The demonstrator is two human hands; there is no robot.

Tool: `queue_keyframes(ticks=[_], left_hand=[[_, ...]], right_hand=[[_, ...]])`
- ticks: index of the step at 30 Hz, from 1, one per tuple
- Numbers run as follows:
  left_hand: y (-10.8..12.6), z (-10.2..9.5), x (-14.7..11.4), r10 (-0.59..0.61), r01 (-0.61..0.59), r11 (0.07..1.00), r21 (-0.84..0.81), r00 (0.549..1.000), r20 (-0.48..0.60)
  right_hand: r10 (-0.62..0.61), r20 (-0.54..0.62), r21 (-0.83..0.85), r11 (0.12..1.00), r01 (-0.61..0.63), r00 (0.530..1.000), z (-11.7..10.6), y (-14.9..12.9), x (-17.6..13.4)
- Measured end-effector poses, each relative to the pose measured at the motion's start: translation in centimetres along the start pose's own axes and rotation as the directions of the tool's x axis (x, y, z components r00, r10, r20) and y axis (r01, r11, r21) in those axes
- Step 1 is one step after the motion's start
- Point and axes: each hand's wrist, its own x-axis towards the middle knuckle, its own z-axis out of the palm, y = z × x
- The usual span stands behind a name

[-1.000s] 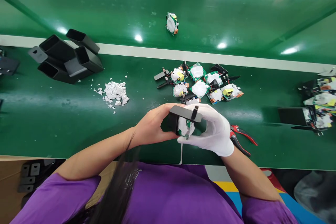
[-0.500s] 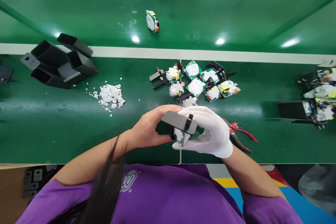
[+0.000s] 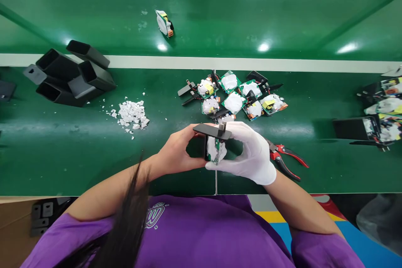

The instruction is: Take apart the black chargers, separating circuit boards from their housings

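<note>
Between my two hands is a circuit board [image 3: 216,152] coated with white filler, a flat dark plate [image 3: 212,131] with a small prong lying across its top. My bare left hand [image 3: 179,150] grips it from the left, thumb and fingers curved around a dark edge. From the right, my right hand [image 3: 248,153] in a white glove closes around the board, thumb below and fingers above. The fingertips behind the plate are hidden. Just beyond my hands lies a cluster of similar boards [image 3: 234,103] with black plates and wires.
Red-and-black pliers [image 3: 284,159] lie right of my gloved hand. Black hollow housings [image 3: 75,73] are heaped at the left, beside a pile of white flakes [image 3: 133,115]. More boards [image 3: 387,134] sit at the far right. One board [image 3: 164,24] stands on the green surface beyond the pale strip.
The held piece has tilted, so its top plate now shows nearly edge-on and more of the board is visible. My hands rose slightly. The lone board at the back shifted left.
</note>
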Motion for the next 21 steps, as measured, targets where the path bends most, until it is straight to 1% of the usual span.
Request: queue_keyframes(ticks=[3, 9, 13, 18, 21], left_hand=[[-0.06, 0.1, 0.03, 0.023, -0.023, 1.0, -0.012, 0.999, -0.022], [0.12, 0.18, 0.13, 0.111, -0.108, 0.993, 0.04, 0.991, -0.08], [0.01, 0.27, 0.01, 0.151, -0.148, 0.988, 0.037, 0.982, -0.11], [-0.32, 0.27, -0.26, 0.086, -0.08, 0.994, 0.071, 0.993, -0.085], [-0.38, 0.16, -0.38, 0.081, -0.076, 0.995, 0.068, 0.993, -0.082]], right_hand=[[-0.036, -0.03, -0.009, 0.999, 0.036, 0.999, 0.12, 0.25, -0.16], [-0.075, -0.032, 0.003, 0.997, 0.075, 0.997, 0.19, 0.58, -0.15], [-0.085, -0.046, 0.028, 0.996, 0.086, 0.995, 0.24, 0.63, -0.23], [-0.044, -0.057, 0.086, 0.995, 0.049, 0.997, 0.36, 0.74, -0.43], [-0.022, -0.08, 0.122, 0.992, 0.031, 0.997, 0.44, 0.69, -0.5]])
